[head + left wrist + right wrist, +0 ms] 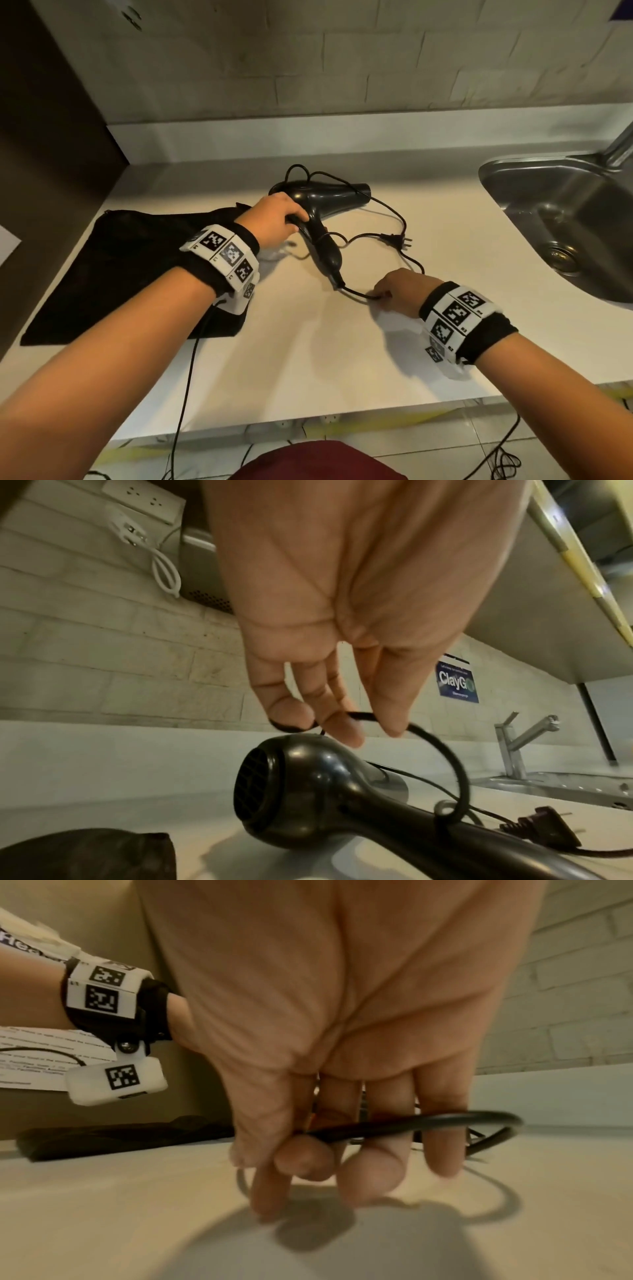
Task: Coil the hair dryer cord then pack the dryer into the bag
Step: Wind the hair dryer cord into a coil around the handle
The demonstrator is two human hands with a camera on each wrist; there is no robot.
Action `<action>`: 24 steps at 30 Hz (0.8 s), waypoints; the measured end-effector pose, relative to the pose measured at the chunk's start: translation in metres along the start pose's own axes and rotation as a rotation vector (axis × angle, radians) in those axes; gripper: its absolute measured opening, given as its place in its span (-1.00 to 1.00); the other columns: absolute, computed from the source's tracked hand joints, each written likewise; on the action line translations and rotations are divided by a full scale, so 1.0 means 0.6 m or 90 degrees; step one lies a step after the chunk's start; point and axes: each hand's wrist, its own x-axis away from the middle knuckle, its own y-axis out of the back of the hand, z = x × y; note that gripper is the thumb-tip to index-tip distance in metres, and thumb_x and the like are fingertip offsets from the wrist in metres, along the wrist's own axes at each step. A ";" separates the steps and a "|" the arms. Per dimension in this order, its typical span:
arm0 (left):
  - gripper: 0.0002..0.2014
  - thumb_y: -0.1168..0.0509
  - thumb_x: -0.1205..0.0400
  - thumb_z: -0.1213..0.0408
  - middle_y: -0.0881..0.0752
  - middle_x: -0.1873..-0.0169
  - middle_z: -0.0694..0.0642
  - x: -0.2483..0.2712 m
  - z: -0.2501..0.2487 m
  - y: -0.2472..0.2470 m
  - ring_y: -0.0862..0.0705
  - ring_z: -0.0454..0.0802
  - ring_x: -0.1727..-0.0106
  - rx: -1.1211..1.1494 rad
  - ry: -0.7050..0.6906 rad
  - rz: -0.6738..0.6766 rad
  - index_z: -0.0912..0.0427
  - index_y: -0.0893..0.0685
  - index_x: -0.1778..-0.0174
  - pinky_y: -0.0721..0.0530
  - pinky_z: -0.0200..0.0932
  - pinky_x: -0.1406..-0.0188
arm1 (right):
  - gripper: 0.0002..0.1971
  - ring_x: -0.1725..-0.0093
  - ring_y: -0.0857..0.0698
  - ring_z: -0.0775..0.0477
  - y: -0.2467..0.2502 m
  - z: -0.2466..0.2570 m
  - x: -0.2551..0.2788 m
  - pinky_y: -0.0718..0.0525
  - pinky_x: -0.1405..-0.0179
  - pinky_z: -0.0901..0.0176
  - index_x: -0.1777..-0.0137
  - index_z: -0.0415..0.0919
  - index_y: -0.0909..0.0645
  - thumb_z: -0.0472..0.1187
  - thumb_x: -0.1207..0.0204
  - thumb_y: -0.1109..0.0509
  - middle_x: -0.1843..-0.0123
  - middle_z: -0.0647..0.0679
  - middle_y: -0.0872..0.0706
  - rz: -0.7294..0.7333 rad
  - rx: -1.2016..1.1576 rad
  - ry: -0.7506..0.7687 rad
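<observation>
- Right hand (399, 287) pinches the cord (359, 293) between thumb and fingers, just past where it leaves the dryer's handle end.
- Left hand (274, 221) pinches a loop of cord above the hair dryer (322, 205), beside the handle top.
- Dryer lies on the tabletop (308, 359), handle pointing toward the person; loose cord and plug (394, 238) trail to its right.
- Black bag (120, 267) lies flat to the left, nearer the left hand.

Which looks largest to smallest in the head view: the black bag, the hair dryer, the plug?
1. Black bag
2. Hair dryer
3. Plug
The gaps in size are plain; none look alike.
</observation>
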 end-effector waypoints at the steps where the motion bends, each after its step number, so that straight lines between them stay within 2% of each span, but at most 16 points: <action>1: -0.71 -0.30 -0.56 0.31 -0.48 -0.22 0.03 0.005 -0.006 -0.004 -0.56 0.01 -0.12 0.011 0.000 -0.016 -0.02 -0.64 -0.19 -0.53 -0.13 -0.21 | -0.70 -0.23 -0.60 -0.18 0.003 -0.002 -0.002 -0.53 -0.22 0.07 -0.23 -0.09 -0.60 -0.07 -0.58 -0.21 -0.23 -0.12 -0.67 -0.005 -0.011 0.006; 2: -0.69 -0.30 -0.57 0.28 -0.45 -0.24 0.03 0.012 -0.014 -0.007 -0.54 -0.02 -0.07 0.021 -0.012 -0.033 -0.02 -0.61 -0.23 -0.52 -0.18 -0.14 | -0.73 -0.20 -0.61 -0.18 0.008 -0.004 -0.003 -0.54 -0.19 0.06 -0.19 -0.08 -0.62 -0.11 -0.57 -0.20 -0.20 -0.12 -0.68 -0.023 -0.021 0.017; 4: -0.67 -0.31 -0.56 0.23 -0.47 -0.26 0.04 0.029 -0.035 -0.018 -0.53 -0.04 -0.12 0.046 -0.070 -0.019 -0.02 -0.58 -0.26 -0.51 -0.17 -0.21 | -0.79 -0.08 -0.64 -0.18 0.022 -0.005 -0.002 -0.57 -0.09 0.05 -0.04 -0.08 -0.67 -0.20 -0.56 -0.19 -0.04 -0.10 -0.72 -0.089 -0.055 0.050; 7: -0.57 -0.32 -0.56 0.15 -0.54 -0.33 0.09 0.057 -0.064 -0.043 -0.51 0.03 -0.34 0.065 -0.186 0.104 0.03 -0.51 -0.37 -0.43 -0.05 -0.42 | -0.81 0.06 -0.66 -0.24 0.051 0.006 0.007 -0.60 0.03 -0.03 0.07 -0.19 -0.68 -0.27 -0.55 -0.21 0.09 -0.18 -0.72 -0.248 -0.107 0.117; 9: -0.51 -0.24 -0.60 0.09 -0.56 -0.34 0.10 0.065 -0.074 -0.059 -0.51 0.01 -0.35 0.084 -0.214 0.128 0.06 -0.40 -0.46 -0.44 -0.06 -0.38 | -0.82 0.15 -0.63 -0.21 0.071 0.016 0.016 -0.55 0.13 0.03 0.08 -0.26 -0.69 -0.27 -0.55 -0.24 0.14 -0.21 -0.69 -0.353 -0.146 0.160; 11: -0.65 -0.16 -0.65 0.14 -0.65 -0.19 0.10 0.065 -0.081 -0.058 -0.59 -0.02 -0.20 0.152 -0.202 0.061 0.11 -0.49 -0.35 -0.52 -0.11 -0.21 | -0.82 0.21 -0.57 -0.12 0.087 0.025 0.020 -0.46 0.19 0.12 0.06 -0.26 -0.71 -0.27 -0.54 -0.26 0.17 -0.19 -0.68 -0.423 -0.159 0.197; 13: -0.85 -0.13 -0.67 0.26 -0.71 0.09 0.11 0.059 -0.084 -0.050 -0.63 -0.04 0.05 0.219 -0.182 -0.012 0.10 -0.61 -0.01 -0.54 -0.11 -0.02 | -0.84 0.19 -0.58 -0.17 0.092 0.032 0.019 -0.47 0.17 0.08 0.07 -0.24 -0.73 -0.24 -0.52 -0.31 0.18 -0.20 -0.70 -0.482 -0.155 0.217; 14: -0.84 -0.13 -0.67 0.29 -0.69 0.24 0.07 0.056 -0.085 -0.044 -0.63 -0.06 0.16 0.248 -0.172 -0.039 0.05 -0.60 0.14 -0.55 -0.11 0.04 | -0.85 0.16 -0.59 -0.22 0.093 0.037 0.020 -0.49 0.14 0.04 0.07 -0.23 -0.73 -0.23 -0.50 -0.34 0.18 -0.20 -0.71 -0.521 -0.153 0.220; 16: -0.73 -0.11 -0.68 0.29 -0.60 0.43 -0.01 0.052 -0.088 -0.029 -0.58 -0.10 0.33 0.299 -0.156 -0.083 -0.06 -0.53 0.31 -0.53 -0.11 0.15 | -0.85 0.11 -0.59 -0.28 0.092 0.047 0.021 -0.53 0.10 -0.03 0.04 -0.23 -0.72 -0.23 -0.46 -0.36 0.14 -0.20 -0.73 -0.607 -0.146 0.220; 18: -0.72 -0.08 -0.67 0.25 -0.50 0.51 -0.01 0.049 -0.095 -0.012 -0.46 -0.08 0.44 0.367 -0.161 -0.101 -0.11 -0.50 0.35 -0.45 -0.11 0.28 | -0.77 0.09 -0.61 -0.29 0.095 0.054 0.018 -0.55 0.08 -0.03 -0.07 -0.23 -0.66 -0.25 -0.45 -0.30 0.09 -0.20 -0.74 -0.659 -0.158 0.222; 20: -0.76 -0.06 -0.61 0.16 -0.46 0.50 0.07 0.043 -0.105 0.009 -0.36 -0.07 0.47 0.431 -0.158 -0.107 -0.07 -0.51 0.36 -0.35 -0.13 0.36 | -0.74 0.11 -0.61 -0.16 0.102 0.058 0.015 -0.51 0.08 0.16 -0.18 -0.25 -0.57 -0.29 -0.51 -0.23 0.08 -0.16 -0.72 -0.660 -0.241 0.233; 21: -0.78 -0.06 -0.59 0.13 -0.44 0.47 0.14 0.041 -0.110 0.019 -0.33 -0.08 0.48 0.465 -0.149 -0.108 -0.04 -0.52 0.35 -0.32 -0.14 0.38 | -0.74 0.17 -0.59 -0.05 0.106 0.058 0.014 -0.45 0.16 0.30 -0.19 -0.26 -0.55 -0.31 -0.53 -0.19 0.15 -0.08 -0.69 -0.654 -0.294 0.243; 23: -0.75 -0.07 -0.64 0.17 -0.40 0.45 0.15 0.036 -0.115 0.040 -0.31 -0.17 0.53 0.527 -0.130 -0.105 0.01 -0.52 0.35 -0.31 -0.19 0.44 | -0.74 0.37 -0.49 0.21 0.115 0.057 0.012 -0.36 0.35 0.43 -0.13 -0.27 -0.55 -0.30 -0.54 -0.11 0.36 0.15 -0.54 -0.658 -0.372 0.256; 24: -0.73 -0.08 -0.68 0.25 -0.38 0.46 0.12 0.034 -0.116 0.049 -0.31 -0.22 0.57 0.546 -0.121 -0.101 0.04 -0.52 0.35 -0.34 -0.24 0.45 | -0.75 0.43 -0.47 0.23 0.118 0.056 0.011 -0.35 0.40 0.47 -0.11 -0.27 -0.56 -0.32 -0.55 -0.09 0.42 0.22 -0.47 -0.661 -0.396 0.259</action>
